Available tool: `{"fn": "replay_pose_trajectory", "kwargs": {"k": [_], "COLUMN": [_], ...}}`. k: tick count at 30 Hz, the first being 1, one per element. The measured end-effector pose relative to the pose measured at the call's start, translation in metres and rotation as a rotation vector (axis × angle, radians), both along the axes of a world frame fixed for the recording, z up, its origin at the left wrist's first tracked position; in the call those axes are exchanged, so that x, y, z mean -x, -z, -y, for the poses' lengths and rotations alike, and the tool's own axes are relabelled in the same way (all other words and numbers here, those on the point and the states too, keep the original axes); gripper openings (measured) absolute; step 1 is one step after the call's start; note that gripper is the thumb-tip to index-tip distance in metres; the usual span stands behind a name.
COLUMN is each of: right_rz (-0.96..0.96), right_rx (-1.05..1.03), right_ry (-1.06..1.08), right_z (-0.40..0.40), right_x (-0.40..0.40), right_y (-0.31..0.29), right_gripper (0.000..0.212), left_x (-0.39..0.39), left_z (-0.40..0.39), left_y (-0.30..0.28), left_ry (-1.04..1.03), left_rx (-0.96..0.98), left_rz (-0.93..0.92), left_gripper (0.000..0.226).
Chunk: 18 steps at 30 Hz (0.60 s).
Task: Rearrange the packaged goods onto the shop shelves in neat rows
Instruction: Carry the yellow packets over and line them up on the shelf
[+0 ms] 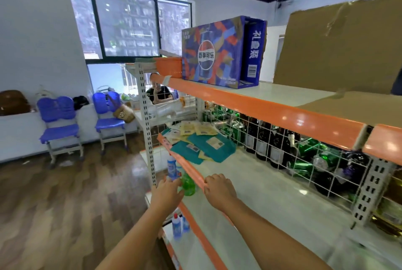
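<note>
The middle shelf (261, 193) holds a loose heap of teal packets (202, 146) and yellow packets (200, 128) at its far left end. My right hand (219, 189) rests on this shelf, its fingers curled over the orange front edge strip (191, 169). My left hand (167, 191) reaches under that edge, with its fingers stretched out against a green bottle (188, 185) on the shelf below. Beside the green bottle stands a blue-and-white bottle (171, 165). Two more such bottles (176, 225) stand lower down. A blue cola gift box (217, 52) sits on the top shelf.
Dark wine bottles (272, 146) and green bottles stand behind the wire mesh at the shelf's back. Brown cardboard (337, 48) leans on the top shelf at right. Two blue chairs (58, 117) line the left wall. A person (158, 93) sits beyond the shelving.
</note>
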State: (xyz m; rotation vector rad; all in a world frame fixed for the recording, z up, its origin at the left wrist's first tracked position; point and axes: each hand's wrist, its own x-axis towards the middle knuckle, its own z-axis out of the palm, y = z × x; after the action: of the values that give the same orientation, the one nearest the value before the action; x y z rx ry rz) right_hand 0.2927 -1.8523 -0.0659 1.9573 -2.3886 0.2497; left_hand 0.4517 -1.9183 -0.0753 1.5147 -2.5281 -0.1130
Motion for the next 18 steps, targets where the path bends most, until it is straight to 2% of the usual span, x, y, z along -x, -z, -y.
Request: {"fn": "replay_pose_trajectory", "kwargs": {"k": [18], "right_rz": [0.039], "right_rx": [0.031], "right_ry": [0.205], "right_z": [0.177], "right_x": [-0.005], "right_y": [0.024], "right_gripper": [0.032], "left_x": [-0.027], "left_z": [0.192], "left_y": [0.007], "left_ry": [0.109], "left_rx": [0.059], "left_rz": [0.128], "left_gripper": [0.034]}}
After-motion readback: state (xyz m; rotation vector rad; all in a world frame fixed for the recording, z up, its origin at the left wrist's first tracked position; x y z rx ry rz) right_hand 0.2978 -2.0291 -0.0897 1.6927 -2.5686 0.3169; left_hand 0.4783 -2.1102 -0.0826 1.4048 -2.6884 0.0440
